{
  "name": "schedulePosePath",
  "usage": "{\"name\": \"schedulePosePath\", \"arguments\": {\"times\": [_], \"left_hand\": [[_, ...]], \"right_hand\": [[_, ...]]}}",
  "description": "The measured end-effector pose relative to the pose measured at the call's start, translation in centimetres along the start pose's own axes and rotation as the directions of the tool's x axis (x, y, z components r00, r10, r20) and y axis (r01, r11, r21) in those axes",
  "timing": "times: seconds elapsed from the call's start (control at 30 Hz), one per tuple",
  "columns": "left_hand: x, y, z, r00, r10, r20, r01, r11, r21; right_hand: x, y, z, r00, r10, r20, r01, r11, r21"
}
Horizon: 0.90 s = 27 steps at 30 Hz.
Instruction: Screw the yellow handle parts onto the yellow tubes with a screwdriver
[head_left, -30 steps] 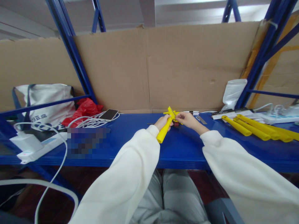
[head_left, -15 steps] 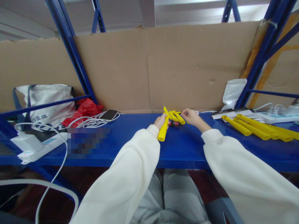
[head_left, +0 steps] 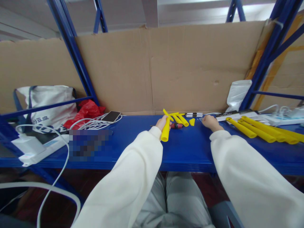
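Observation:
My left hand (head_left: 161, 123) is wrapped round a yellow tube (head_left: 165, 133), whose wide end points toward me. My right hand (head_left: 210, 122) is closed over the blue table near some tiny pieces; what its fingers hold, if anything, is too small to see. Between the hands lie several yellow parts (head_left: 182, 120), a small yellow piece (head_left: 192, 122) and a red and black tool (head_left: 176, 126). Behind them rests a row of white and black sticks (head_left: 194, 115).
More yellow tubes (head_left: 258, 129) lie at the right beside a white power strip (head_left: 282, 119). On the left are a phone (head_left: 111, 116), white cables, a red bag (head_left: 86, 112), a cloth bag (head_left: 51, 104) and a charger (head_left: 27, 145). Cardboard (head_left: 190, 69) stands behind.
My right hand has moved right, away from the yellow parts, uncovering the small yellow piece and the white and black sticks. The tube in my left hand has shifted slightly.

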<state>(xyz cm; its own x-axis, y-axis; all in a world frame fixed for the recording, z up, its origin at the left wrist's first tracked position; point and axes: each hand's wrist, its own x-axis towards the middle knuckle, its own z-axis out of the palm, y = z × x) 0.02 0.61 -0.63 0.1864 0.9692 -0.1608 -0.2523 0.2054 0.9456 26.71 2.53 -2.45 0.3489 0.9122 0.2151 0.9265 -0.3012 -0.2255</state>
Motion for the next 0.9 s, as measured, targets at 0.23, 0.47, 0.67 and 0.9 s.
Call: {"name": "schedulePosePath", "arguments": {"times": [0.23,0.47,0.67,0.9], "left_hand": [[0.0,0.0,0.0,1.000,0.007,0.002,-0.007,1.000,0.014],[-0.1,0.2,0.4,1.000,-0.015,0.016,0.015,0.999,0.032],[-0.3,0.3,0.8,0.996,-0.032,0.078,0.030,0.999,0.035],[-0.1,0.1,1.0,0.974,-0.081,0.210,0.076,0.997,0.035]], "right_hand": [[0.4,0.2,0.3,0.999,0.040,-0.028,-0.039,0.998,0.044],[1.2,0.4,0.1,0.964,0.188,-0.186,-0.111,0.925,0.363],[0.0,-2.1,-0.5,0.973,0.216,0.085,-0.171,0.420,0.891],[-3.3,-6.6,-1.9,0.842,-0.226,0.490,-0.485,0.082,0.871]]}}
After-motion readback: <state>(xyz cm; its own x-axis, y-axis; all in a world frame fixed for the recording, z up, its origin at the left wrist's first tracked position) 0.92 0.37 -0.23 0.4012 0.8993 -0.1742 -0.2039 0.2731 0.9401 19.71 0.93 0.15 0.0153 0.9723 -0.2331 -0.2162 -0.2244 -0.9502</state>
